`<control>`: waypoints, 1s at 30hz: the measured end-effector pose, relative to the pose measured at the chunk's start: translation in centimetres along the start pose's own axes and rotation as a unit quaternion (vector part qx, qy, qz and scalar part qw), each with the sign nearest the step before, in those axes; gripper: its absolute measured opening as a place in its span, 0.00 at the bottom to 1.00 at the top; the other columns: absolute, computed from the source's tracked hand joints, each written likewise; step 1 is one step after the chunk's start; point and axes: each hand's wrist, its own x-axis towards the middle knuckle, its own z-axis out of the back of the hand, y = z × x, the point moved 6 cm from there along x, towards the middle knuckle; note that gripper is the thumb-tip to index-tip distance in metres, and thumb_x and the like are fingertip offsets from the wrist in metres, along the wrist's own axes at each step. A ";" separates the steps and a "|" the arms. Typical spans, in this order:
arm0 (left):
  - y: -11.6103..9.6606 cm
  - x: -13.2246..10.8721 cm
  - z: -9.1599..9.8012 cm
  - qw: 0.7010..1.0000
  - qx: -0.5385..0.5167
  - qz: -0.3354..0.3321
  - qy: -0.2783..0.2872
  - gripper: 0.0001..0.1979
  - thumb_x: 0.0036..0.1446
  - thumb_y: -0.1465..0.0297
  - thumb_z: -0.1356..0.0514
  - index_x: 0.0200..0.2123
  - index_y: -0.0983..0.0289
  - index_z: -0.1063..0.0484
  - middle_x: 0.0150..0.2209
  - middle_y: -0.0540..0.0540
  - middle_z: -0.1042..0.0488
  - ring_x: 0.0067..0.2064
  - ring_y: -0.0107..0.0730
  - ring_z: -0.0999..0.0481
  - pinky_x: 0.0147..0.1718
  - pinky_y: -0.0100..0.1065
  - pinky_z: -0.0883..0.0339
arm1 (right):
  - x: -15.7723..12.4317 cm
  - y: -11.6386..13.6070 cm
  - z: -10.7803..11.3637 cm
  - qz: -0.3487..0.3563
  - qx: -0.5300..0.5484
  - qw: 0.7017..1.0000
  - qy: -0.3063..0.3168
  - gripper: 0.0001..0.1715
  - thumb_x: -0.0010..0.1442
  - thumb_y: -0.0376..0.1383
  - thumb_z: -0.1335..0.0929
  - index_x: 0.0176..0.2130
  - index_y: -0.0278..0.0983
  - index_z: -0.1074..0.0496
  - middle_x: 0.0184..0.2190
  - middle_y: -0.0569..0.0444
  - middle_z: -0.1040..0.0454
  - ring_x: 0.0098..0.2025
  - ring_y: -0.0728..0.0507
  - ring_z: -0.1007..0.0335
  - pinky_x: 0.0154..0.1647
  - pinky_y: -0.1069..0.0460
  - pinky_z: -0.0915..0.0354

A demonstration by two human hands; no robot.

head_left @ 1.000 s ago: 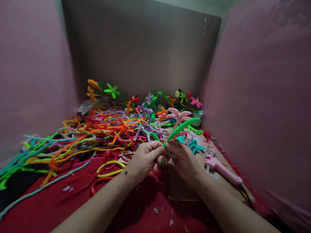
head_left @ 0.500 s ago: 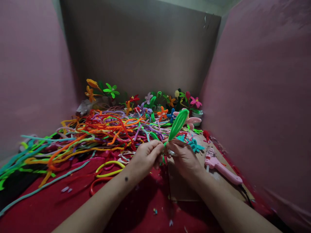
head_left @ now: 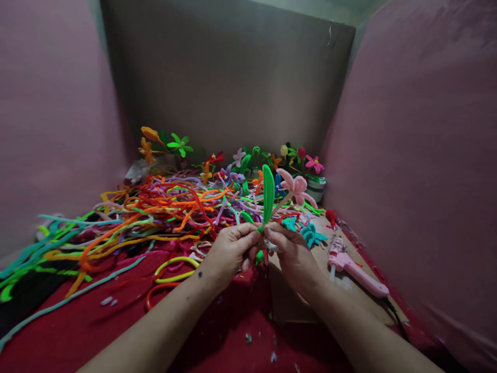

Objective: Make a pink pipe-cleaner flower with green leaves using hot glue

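Both hands meet at the middle, pinching a pipe-cleaner flower. Its pink petals (head_left: 298, 189) lean out to the upper right on a pale pink stem, and a long green leaf (head_left: 267, 194) stands upright beside them. My left hand (head_left: 236, 247) is closed at the base of the leaf. Right against it, my right hand (head_left: 289, 248) has its thumb and fingers closed around the same joint. A smaller green leaf (head_left: 246, 217) shows just above the left fingers, and a green bit (head_left: 260, 257) pokes out below. The fingertips hide how the stem and leaf are joined.
A heap of colourful pipe cleaners (head_left: 186, 202) spreads over the red cloth (head_left: 217, 331) at left, with yellow-and-red-handled scissors (head_left: 174, 270) in front. On cardboard (head_left: 291, 305) at right lie a pink glue gun (head_left: 357, 272) and turquoise pieces (head_left: 310, 235). Finished flowers (head_left: 180, 145) line the back.
The green leaf has swung from leaning right to nearly upright. The pink flower, earlier mostly hidden behind it, now shows fully to its right. Both hands stay close together at the joint.
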 end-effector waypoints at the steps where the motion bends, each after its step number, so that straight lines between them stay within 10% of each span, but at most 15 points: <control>1: 0.2 0.0 -0.1 0.999 -0.034 0.013 0.013 0.12 0.53 0.64 0.43 0.23 0.66 0.35 0.13 0.44 0.39 0.11 0.15 0.45 0.12 0.22 0.56 | 0.0 -0.1 0.1 0.001 0.003 1.000 -0.002 0.07 0.53 0.35 0.33 0.25 0.39 0.26 0.22 0.58 0.31 0.28 0.48 0.39 0.34 0.52 0.42; 11: 1.0 -1.0 -1.5 0.937 -0.247 0.092 0.231 0.08 0.55 0.69 0.45 0.27 0.67 0.32 0.10 0.42 0.44 0.09 0.13 0.58 0.08 0.20 0.56 | -0.1 -0.5 -1.0 -0.032 0.095 0.992 0.079 0.06 0.48 0.37 0.29 0.31 0.41 0.23 0.25 0.57 0.25 0.33 0.46 0.32 0.39 0.50 0.39; 19: 0.1 -0.2 -0.7 0.992 0.108 -0.025 0.063 0.12 0.56 0.63 0.47 0.26 0.65 0.35 0.17 0.46 0.36 0.16 0.22 0.37 0.18 0.25 0.45 | 0.1 -1.1 0.9 -0.010 0.048 0.998 -0.040 0.04 0.45 0.37 0.28 0.26 0.38 0.24 0.26 0.56 0.29 0.31 0.46 0.36 0.34 0.51 0.38; 25: -0.3 -0.6 -0.3 0.896 0.399 -0.184 -0.067 0.07 0.56 0.68 0.50 0.33 0.61 0.33 0.28 0.51 0.30 0.30 0.30 0.32 0.31 0.30 0.40 | 0.2 -1.1 1.5 0.017 -0.020 0.997 -0.072 0.01 0.47 0.34 0.29 0.25 0.40 0.25 0.27 0.57 0.32 0.32 0.48 0.40 0.37 0.53 0.41; 30: -0.5 -0.9 -0.3 0.868 0.437 -0.223 -0.073 0.08 0.57 0.70 0.51 0.31 0.62 0.33 0.27 0.51 0.32 0.28 0.28 0.33 0.31 0.29 0.41 | -0.3 0.1 0.9 0.033 -0.050 0.995 -0.073 0.05 0.49 0.33 0.31 0.23 0.39 0.26 0.25 0.57 0.34 0.32 0.47 0.40 0.39 0.52 0.42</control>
